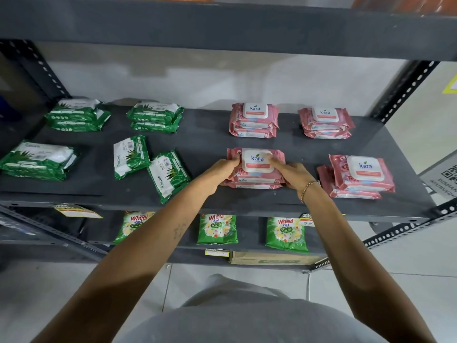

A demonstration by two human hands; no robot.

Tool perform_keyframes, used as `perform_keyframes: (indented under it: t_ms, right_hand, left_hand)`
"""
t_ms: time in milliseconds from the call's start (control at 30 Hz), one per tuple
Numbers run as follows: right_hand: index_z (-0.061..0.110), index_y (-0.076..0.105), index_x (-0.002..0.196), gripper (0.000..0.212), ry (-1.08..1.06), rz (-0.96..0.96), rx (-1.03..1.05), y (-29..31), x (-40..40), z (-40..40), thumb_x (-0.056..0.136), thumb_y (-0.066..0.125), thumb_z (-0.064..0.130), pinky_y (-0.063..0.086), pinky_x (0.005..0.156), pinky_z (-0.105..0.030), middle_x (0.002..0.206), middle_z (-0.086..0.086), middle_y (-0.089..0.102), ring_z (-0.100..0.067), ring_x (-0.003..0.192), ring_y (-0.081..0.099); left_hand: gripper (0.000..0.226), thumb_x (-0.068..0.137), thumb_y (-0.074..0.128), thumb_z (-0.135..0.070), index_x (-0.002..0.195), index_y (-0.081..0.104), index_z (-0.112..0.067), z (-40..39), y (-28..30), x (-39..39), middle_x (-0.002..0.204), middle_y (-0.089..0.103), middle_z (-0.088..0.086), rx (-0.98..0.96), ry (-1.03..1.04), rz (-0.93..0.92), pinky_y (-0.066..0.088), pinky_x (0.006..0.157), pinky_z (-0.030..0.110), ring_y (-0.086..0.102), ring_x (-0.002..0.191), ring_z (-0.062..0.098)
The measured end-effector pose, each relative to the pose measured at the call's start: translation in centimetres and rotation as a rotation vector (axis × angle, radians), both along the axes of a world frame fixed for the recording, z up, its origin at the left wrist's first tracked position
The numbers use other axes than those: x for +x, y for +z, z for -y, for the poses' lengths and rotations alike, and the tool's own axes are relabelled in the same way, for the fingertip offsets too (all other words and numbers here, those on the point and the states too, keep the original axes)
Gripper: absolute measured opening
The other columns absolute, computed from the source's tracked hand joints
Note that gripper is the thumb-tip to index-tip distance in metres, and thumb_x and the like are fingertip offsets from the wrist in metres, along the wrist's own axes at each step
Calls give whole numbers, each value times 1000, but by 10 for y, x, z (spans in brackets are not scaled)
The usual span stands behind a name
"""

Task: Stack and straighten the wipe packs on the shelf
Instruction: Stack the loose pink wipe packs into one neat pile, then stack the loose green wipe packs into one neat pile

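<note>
Head view: both hands clasp the top pink pack (257,160) of a front stack, near 12 o'clock from the body, left hand (223,172) on its 9 o'clock end, right hand (289,175) on its 3 o'clock end, fingers curled over it. Its long axis runs 9-to-3 along the shelf (210,144), with both hands equally near

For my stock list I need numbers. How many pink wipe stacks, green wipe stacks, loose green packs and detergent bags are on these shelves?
Pink wipe stacks: 4
Green wipe stacks: 3
Loose green wipe packs: 2
Wheel detergent bags: 3
Total: 12
</note>
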State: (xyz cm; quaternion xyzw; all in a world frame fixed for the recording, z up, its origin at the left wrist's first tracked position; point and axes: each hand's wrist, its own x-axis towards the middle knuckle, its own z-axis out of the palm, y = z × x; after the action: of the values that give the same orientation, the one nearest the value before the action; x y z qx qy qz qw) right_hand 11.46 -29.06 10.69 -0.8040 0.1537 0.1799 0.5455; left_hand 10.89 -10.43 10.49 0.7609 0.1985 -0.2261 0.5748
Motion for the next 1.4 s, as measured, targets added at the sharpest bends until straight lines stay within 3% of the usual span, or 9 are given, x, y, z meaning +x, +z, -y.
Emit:
perform_keyframes:
  t_ms: [200,433,633,900,1133,1200,1267,1333,1400]
  right_hand:
    - [14,67,90,48,15,-50,69,0,0,11,67,69,56,52,85,-36,93,-4,72,-19,89,66]
    - [17,67,81,45,0,-53,103,0,-3,19,62,73,57,53,64,-28,82,1,73,-13,78,68]
    - [13,66,90,56,-28,-61,107,-3,-5,21,61,73,60,55,85,-39,92,-3,73,-18,88,67]
    - [14,66,82,45,-16,-40,116,-1,-7,19,65,72,56,54,74,-32,81,0,72,-14,78,67]
    - [14,66,87,49,37,-62,76,3,-5,23,68,67,59,50,65,-27,85,-1,71,-15,80,65]
    - [8,67,88,55,86,-57,-2,8,-5,24,71,62,61,54,70,-32,86,-5,71,-18,80,65]
    - [5,65,87,63,150,29,-214,14,-6,23,76,53,66,51,86,-42,96,-15,67,-29,89,61]
    - [6,58,105,63,114,217,-431,24,-7,16,80,50,63,44,94,-45,118,-20,55,-34,107,53]
    - [6,55,116,51,39,501,-432,40,-10,-1,85,56,47,43,94,-44,122,-20,52,-34,109,53]
  left_hand:
    - [42,97,40,-45,89,63,-12,5,-3,-1,111,71,13,-28,-11,15,51,96,38,66,93,22]
    - [56,98,33,-48,115,61,-3,11,-4,-3,113,70,13,-22,-62,4,50,98,36,66,105,26]
    - [58,98,30,-51,110,63,-4,12,-5,0,113,71,12,3,-82,3,48,100,35,66,104,25]
    - [63,96,26,-57,109,63,-7,14,-13,3,113,70,9,122,-96,10,40,87,29,65,104,22]
    - [71,93,25,-63,121,60,-7,8,-11,0,130,61,12,138,-176,6,40,105,34,61,113,24]
    - [74,92,24,-64,122,57,-5,4,-6,-5,135,51,16,295,-199,75,42,103,35,60,113,25]
    - [65,95,29,-56,98,61,0,-2,0,-12,104,62,22,390,-145,270,51,90,38,68,87,16]
    - [47,99,38,-39,78,58,-2,-17,7,-23,72,60,15,425,8,529,49,66,30,61,61,17]
    - [31,97,44,-21,89,65,1,-43,10,-37,79,62,11,470,154,738,42,62,18,59,67,19]
